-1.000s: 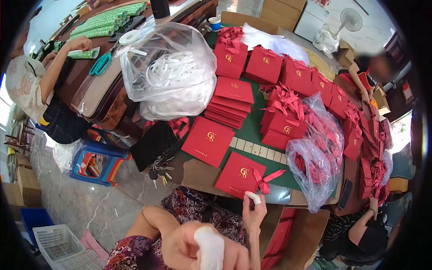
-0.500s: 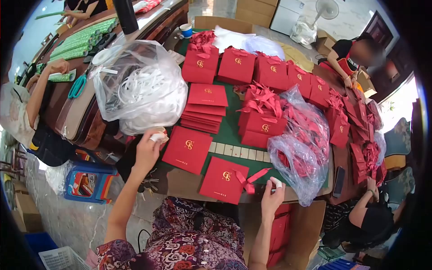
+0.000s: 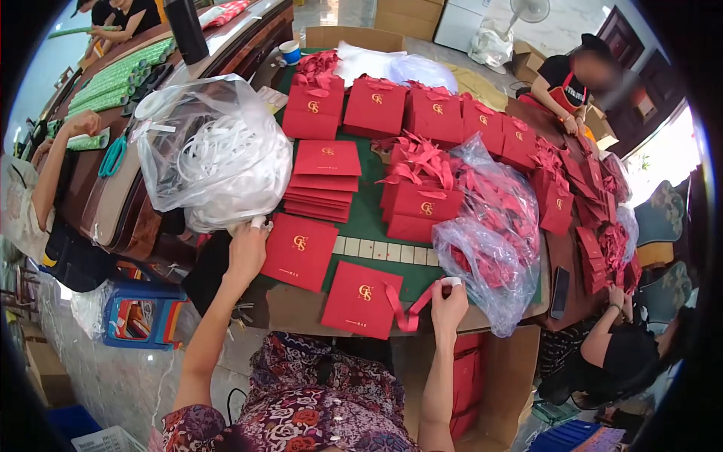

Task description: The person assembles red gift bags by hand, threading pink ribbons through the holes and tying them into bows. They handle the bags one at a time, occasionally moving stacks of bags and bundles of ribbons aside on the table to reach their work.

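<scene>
A flat red paper bag (image 3: 355, 301) with a gold logo lies at the table's near edge, a red ribbon (image 3: 407, 319) looped from its right side. My right hand (image 3: 449, 307) pinches the free end of that ribbon, with a white covering on one fingertip. Up and to the left lies a second flat red bag (image 3: 301, 260). My left hand (image 3: 247, 248) is at its upper left edge, fingers bent together and a white covering on a finger; what they grip is hidden. Beyond the bags runs a pale marked strip (image 3: 386, 251).
A clear bag of white cord (image 3: 218, 162) stands left of a stack of flat red bags (image 3: 327, 160). Finished red bags (image 3: 374, 108) line the back. A plastic bag of red ribbons (image 3: 493, 256) lies at right, near a phone (image 3: 559, 292). Other people work around the tables.
My right hand has closed on the ribbon's end and the ribbon now hangs in a loop toward it. My left hand has shifted right to the second bag's edge. The camera view has shifted slightly.
</scene>
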`<act>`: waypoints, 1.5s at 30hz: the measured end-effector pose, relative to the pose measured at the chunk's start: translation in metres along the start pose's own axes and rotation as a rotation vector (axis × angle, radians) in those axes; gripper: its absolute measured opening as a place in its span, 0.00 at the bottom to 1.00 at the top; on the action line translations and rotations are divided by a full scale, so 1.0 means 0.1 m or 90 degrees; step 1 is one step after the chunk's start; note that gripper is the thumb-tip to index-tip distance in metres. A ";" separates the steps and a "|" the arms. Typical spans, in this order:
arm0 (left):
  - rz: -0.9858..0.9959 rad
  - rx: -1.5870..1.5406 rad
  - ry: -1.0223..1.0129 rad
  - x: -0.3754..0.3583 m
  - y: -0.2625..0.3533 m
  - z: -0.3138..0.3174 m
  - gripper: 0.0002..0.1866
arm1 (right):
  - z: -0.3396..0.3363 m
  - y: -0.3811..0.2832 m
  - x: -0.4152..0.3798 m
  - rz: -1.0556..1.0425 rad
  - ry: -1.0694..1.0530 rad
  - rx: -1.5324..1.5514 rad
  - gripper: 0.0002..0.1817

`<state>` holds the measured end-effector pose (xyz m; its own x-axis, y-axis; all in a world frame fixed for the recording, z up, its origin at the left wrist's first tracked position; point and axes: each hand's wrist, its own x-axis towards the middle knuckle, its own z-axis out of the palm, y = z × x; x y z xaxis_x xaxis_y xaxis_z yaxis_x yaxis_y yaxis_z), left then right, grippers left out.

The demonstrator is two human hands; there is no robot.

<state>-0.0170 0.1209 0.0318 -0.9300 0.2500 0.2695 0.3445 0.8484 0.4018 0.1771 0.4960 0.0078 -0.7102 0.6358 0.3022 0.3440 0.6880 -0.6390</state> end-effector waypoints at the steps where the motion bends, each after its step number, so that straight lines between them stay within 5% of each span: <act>1: 0.126 0.034 0.060 -0.01 -0.03 -0.03 0.16 | -0.03 0.01 -0.02 0.029 -0.022 0.062 0.06; 6: 0.152 0.057 0.096 -0.23 0.56 -0.29 0.15 | -0.23 -0.11 -0.17 0.164 -0.101 0.295 0.05; 8: 0.196 -0.102 -0.011 -0.28 0.84 -0.22 0.16 | -0.28 -0.26 -0.23 0.183 -0.150 0.310 0.06; 15: 0.329 -0.136 -0.186 -0.36 1.55 0.54 0.27 | -0.08 -0.70 -0.45 0.060 -0.244 0.222 0.09; 24: 0.310 -0.102 -0.211 -0.40 1.62 0.57 0.26 | 0.23 -0.76 -0.41 -0.061 -0.145 0.104 0.07; 36: 0.227 -0.236 -0.219 -0.48 1.67 0.44 0.13 | 0.12 -0.95 -0.41 0.006 -0.169 0.110 0.07; 45: 0.146 -0.285 -0.230 -0.53 1.66 0.33 0.11 | 0.14 -1.02 -0.50 -0.085 -0.075 0.094 0.08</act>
<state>0.0852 0.2641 0.0550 -0.7834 0.6115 0.1113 0.4886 0.4952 0.7184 0.1682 0.3890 0.0481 -0.8132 0.4913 0.3120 0.1543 0.6989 -0.6984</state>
